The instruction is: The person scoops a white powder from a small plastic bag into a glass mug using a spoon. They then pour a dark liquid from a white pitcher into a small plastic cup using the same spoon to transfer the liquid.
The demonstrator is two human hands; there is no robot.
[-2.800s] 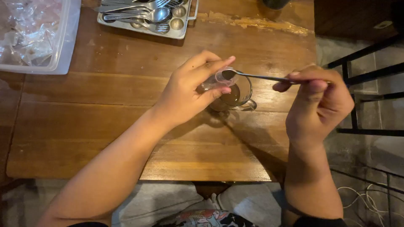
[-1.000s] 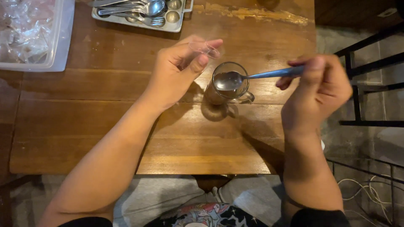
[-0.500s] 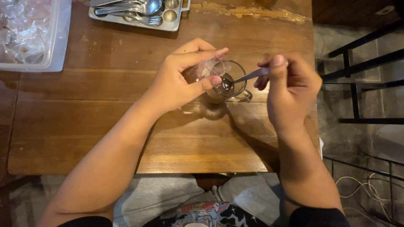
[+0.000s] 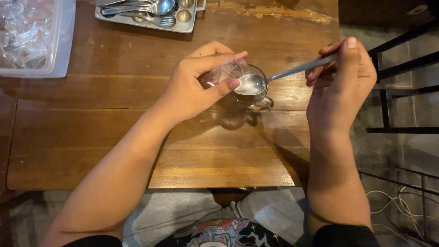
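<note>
Left forearm enters from the lower left and runs diagonally up across the wooden table [image 4: 114,137]. The left hand [image 4: 194,89] is bent at the wrist, palm turned toward the right, poised over the glass cup [image 4: 249,93]. Its thumb and forefinger are narrowed around a small clear plastic container [image 4: 224,73], tilted on its side, mouth toward the cup. The remaining fingers curl loosely behind it.

Right forearm rises nearly vertical from the lower right edge. The right hand [image 4: 340,84] is closed around the upper handle of a metal spoon [image 4: 279,75]; thumb lies along the top, other fingers folded underneath. The handle slopes down leftward. The spoon bowl sits level over the cup's rim and holds a whitish content; whether liquid or powder cannot be determined.

The cup stands upright on the table, between the two hands, handle pointing to the lower right. Whether the container touches the spoon cannot be told.

Far edge of table: a metal tray [image 4: 183,23] holding cutlery, and at far left a clear plastic bin [image 4: 55,59].
</note>
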